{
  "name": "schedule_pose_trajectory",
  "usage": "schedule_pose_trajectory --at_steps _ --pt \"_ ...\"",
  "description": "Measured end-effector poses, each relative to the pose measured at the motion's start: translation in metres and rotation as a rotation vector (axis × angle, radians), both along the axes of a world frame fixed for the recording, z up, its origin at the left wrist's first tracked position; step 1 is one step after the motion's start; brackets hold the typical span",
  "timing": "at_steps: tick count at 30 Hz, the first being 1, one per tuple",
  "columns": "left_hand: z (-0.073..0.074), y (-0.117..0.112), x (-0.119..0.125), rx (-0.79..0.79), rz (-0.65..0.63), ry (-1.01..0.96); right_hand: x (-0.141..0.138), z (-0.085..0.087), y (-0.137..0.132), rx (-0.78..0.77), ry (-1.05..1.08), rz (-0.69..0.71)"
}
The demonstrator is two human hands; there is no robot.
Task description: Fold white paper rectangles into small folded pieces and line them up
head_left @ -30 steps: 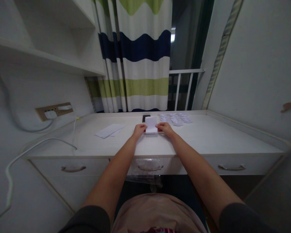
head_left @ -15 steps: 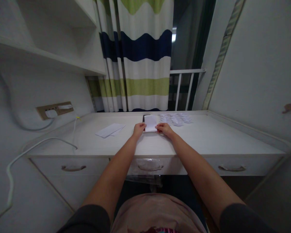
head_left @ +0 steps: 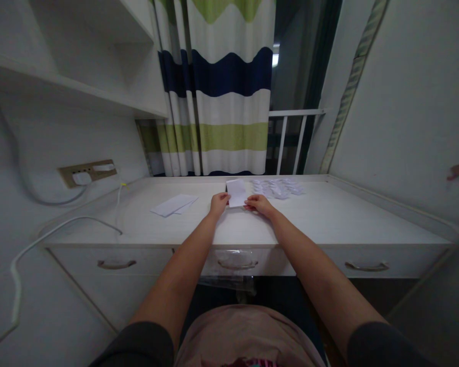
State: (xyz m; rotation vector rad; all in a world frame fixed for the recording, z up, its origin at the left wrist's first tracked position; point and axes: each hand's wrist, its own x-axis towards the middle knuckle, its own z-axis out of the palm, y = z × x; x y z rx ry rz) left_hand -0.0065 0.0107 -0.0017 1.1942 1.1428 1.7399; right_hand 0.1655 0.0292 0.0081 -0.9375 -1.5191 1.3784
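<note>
A small white sheet of paper (head_left: 237, 192) is held up between my hands near the back of the desk. My left hand (head_left: 219, 204) pinches its lower left edge. At the lower right corner, my right hand (head_left: 260, 204) has its fingers closed on the same sheet. A sliver of something dark and flat shows behind the paper's left edge; the sheet covers most of it. To the right of the paper lie several small folded white paper pieces (head_left: 278, 189), in rows.
Loose white sheets (head_left: 173, 205) overlap on the left of the white desk (head_left: 137, 229). A white cable (head_left: 80, 219) crosses the desk's left end, below a wall socket (head_left: 86, 174). A shelf (head_left: 110, 102) juts out at upper left; a curtain (head_left: 233, 107) hangs behind the desk.
The sheet has tilted slightly, its top leaning left and its lower edge shifting a little. Both hands stay on it in nearly the same place.
</note>
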Motion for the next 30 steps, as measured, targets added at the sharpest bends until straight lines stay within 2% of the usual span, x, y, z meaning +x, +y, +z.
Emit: schedule_pose_trajectory --at_steps 11,18,30 --pt "0.001 0.000 0.000 -0.014 0.051 -0.032 0.000 0.000 0.000 0.012 0.046 0.000" --pt "0.001 0.001 -0.001 -0.012 0.031 -0.046 0.000 -0.002 0.005 0.025 0.046 0.011" --pt "0.000 -0.002 0.000 -0.020 -0.031 -0.014 0.003 -0.005 0.011 0.122 0.045 -0.048"
